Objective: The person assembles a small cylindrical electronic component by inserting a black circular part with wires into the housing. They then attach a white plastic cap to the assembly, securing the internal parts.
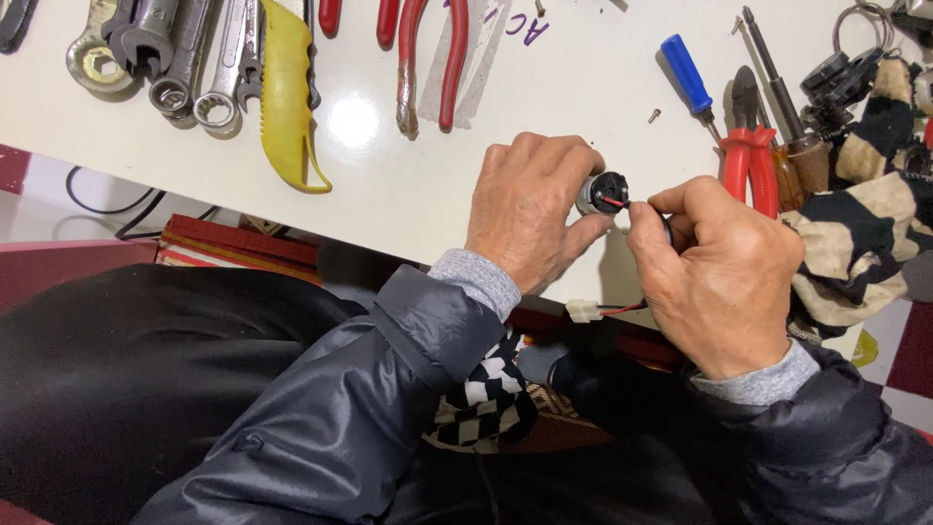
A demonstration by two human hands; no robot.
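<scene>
My left hand (530,209) grips a small round grey and black part (603,192) near the front edge of the white table (389,165). My right hand (719,262) pinches a thin red wire (612,201) at the face of that part. Red and black wires run under my right hand to a small white connector (582,310) that hangs by the table edge. What my right palm covers is hidden.
Several wrenches (185,58) and a yellow-handled tool (287,92) lie at the back left, red-handled pliers (428,58) in the middle. A blue screwdriver (688,73), red pliers (748,160) and a striped cloth (865,233) lie right. A small screw (655,115) is loose.
</scene>
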